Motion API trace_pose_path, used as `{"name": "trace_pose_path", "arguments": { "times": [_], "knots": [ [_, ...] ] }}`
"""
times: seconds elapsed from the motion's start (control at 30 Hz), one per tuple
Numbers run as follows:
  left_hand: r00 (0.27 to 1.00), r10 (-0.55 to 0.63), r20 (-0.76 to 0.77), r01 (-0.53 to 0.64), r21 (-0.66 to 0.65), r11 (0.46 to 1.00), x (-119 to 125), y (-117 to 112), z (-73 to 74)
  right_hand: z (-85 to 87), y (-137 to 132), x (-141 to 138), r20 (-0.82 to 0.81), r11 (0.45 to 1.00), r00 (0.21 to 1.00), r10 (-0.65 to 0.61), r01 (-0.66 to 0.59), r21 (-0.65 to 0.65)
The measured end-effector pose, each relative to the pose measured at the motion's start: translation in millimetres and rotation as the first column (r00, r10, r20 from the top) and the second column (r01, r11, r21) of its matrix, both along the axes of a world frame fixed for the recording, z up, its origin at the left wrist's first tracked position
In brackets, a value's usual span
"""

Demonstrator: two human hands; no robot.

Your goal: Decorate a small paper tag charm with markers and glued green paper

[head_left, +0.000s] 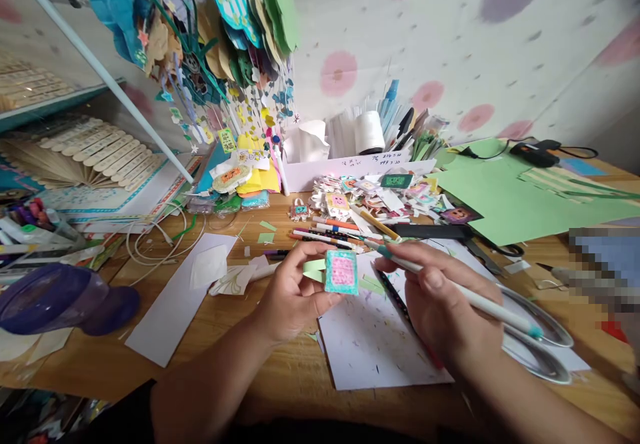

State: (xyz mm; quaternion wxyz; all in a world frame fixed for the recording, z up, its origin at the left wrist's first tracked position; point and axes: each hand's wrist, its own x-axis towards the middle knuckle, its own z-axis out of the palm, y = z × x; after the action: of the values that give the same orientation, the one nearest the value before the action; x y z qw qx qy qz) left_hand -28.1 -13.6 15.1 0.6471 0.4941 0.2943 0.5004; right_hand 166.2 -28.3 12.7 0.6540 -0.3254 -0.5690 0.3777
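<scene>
Between the fingers of my left hand (295, 291) is a small square paper piece (341, 272), with a teal border around a pink middle. A light green paper loop (315, 271) sticks out from its left side. My right hand (450, 304) is closed around a white marker (480, 301) with a teal tip. The tip points left, above and right of the square piece and apart from it. Under my right hand lies a dark dotted pen (395, 294), partly hidden. Silver oval handles (545, 364) show beyond that hand; what they belong to is hidden.
White paper (370, 364) strewn with scraps lies below my hands. Several markers (330, 231) and a pile of paper cutouts (380, 197) sit behind. Green card (480, 197) is at right, a purple cup (70, 297) at left. Paper decorations (240, 11) hang above.
</scene>
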Motion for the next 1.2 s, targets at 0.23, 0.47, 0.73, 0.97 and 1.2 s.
{"name": "trace_pose_path", "arguments": {
  "times": [0.23,0.47,0.73,0.97,1.2],
  "knots": [
    [0.985,0.026,-0.171,-0.01,0.095,0.995,-1.0,-0.1,3.5,5.2,1.7,-3.0,-0.068,0.996,0.994,0.089,-0.088,0.012],
    [0.977,0.022,-0.211,0.001,0.111,0.994,-1.7,-0.1,0.6,9.5,1.4,2.1,-0.059,0.997,0.996,0.07,-0.069,0.025],
    [0.974,0.026,-0.224,-0.002,0.106,0.994,-1.0,-0.8,3.7,8.8,1.7,0.7,-0.057,0.997,0.997,0.06,-0.057,0.045],
    [0.959,0.002,-0.282,0.017,0.063,0.998,-2.0,-2.2,2.2,6.7,1.4,-0.8,-0.023,0.996,0.997,0.072,-0.071,0.049],
    [0.963,-0.016,-0.269,0.032,0.054,0.998,-1.3,-0.9,1.8,8.6,0.7,0.1,0.037,0.993,0.993,0.116,-0.117,0.013]
  ]
}}
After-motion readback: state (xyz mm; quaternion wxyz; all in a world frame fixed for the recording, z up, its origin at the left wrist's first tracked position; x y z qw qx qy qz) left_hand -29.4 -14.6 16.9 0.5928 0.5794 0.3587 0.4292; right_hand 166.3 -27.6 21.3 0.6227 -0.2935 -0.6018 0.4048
